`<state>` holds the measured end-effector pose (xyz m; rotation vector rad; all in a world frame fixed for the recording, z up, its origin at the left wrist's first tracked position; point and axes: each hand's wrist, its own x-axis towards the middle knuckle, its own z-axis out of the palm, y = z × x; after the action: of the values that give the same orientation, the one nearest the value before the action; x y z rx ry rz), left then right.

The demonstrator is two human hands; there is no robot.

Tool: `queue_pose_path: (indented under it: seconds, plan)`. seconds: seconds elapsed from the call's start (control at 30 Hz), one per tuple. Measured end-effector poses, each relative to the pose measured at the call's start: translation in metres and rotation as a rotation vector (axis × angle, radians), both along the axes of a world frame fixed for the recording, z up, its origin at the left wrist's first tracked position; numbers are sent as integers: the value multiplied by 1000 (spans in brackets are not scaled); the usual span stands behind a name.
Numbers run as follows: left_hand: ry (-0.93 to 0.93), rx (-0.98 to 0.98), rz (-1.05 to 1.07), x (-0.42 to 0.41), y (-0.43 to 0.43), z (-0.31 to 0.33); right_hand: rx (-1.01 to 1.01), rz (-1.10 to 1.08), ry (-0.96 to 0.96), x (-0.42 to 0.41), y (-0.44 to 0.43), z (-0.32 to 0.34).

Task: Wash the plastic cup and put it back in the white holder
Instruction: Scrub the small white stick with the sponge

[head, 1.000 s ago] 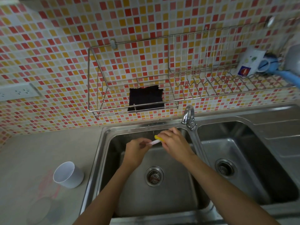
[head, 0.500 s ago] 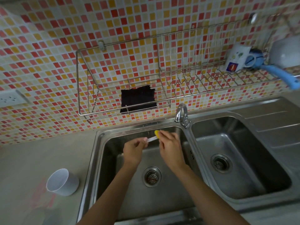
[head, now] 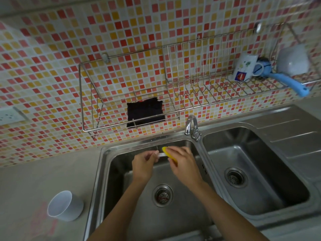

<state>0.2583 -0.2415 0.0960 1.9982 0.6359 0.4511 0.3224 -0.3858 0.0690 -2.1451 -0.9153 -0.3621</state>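
Left grip (head: 143,164) pinched one end of a thin white piece (head: 161,154). My right grip (head: 184,162), almost touching the left, was curled round a yellow scrubber (head: 171,154) pressed against the other end. Both hung over the sink basin (head: 118,171), with the tap (head: 191,124) just beyond my right grip; I could see no water running from it.

Over the last second very little had changed. Neither grip had left that spot, and the scrubber had only shifted slightly along the white piece.

The plastic cup (head: 65,206) lay tipped on its side on the counter (head: 34,171), well off to the left of my left grip and nearer to me. It was where it had been a second before, untouched.

I judged from this that the cup's own wash had not begun, since both grips were taken up with the small piece. Which thing was the white holder, I could not tell.
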Motion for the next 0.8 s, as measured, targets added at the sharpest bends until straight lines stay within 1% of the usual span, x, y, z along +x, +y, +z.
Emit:
queue_pose_path:
  seconds: [0.1, 0.2, 0.27, 0.43, 0.5, 0.53, 0.57, 0.63, 0.73, 0.8]
  plan:
    - [24, -27, -1, 4, 3, 0, -79, -50, -2, 12, -3, -8]
    - [39, -140, -18, 8, 4, -2, -112, -49, -88, 21, -1, -10]
    - [45, -127, -77, 8, 4, -3, -146, -61, -130, 30, -2, -8]
    - [79, 213, -280, 12, 7, -4, -214, 4, -114, 48, -3, -11]
    - [71, 324, -281, 16, 7, -5, -205, -4, -79, 53, -3, -15]
    - [73, 319, -254, 19, 7, -5, -176, -28, -46, 54, -3, -17]
    - [83, 266, -209, 23, 4, -2, -135, -61, -4, 52, -2, -18]
    - [94, 88, -122, 32, 0, -3, -47, -117, 54, 42, 2, -17]
    - [111, -127, -56, 44, -6, -13, 1, -58, 26, 22, 9, -18]
    - [115, -226, -20, 49, -10, -19, 48, -124, 61, 27, 5, -26]
